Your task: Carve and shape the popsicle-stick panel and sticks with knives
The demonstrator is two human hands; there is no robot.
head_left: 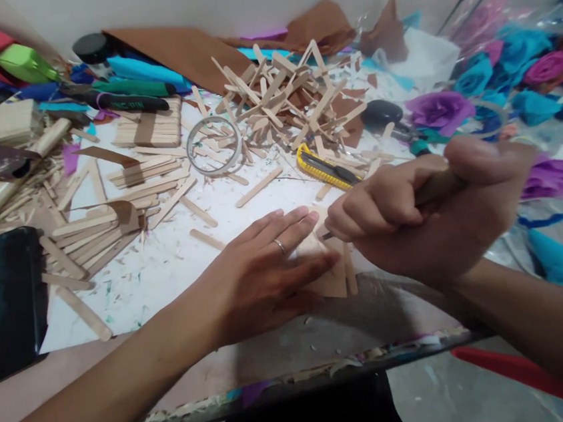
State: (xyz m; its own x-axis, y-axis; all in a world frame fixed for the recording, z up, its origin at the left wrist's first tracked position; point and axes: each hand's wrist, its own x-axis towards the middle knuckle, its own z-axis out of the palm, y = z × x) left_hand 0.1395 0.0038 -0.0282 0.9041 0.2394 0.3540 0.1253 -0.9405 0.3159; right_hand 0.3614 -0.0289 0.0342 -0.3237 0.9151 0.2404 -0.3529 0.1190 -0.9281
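Note:
My left hand, a ring on one finger, lies flat with fingers stretched out, pressing on a small tan flat piece near the table's front edge. The fingers cover much of that piece. My right hand is closed in a fist around the brownish handle of a thin tool. Its narrow dark tip shows below the fist, at the tan piece close to my left fingertips; whether it touches is unclear. Just beyond the right hand lies a yellow utility knife.
Loose craft sticks are heaped at the back, with more sticks on the left. A roll of tape sits mid-table. A dark phone lies at left. Paper flowers fill the right side. White paper covers the table.

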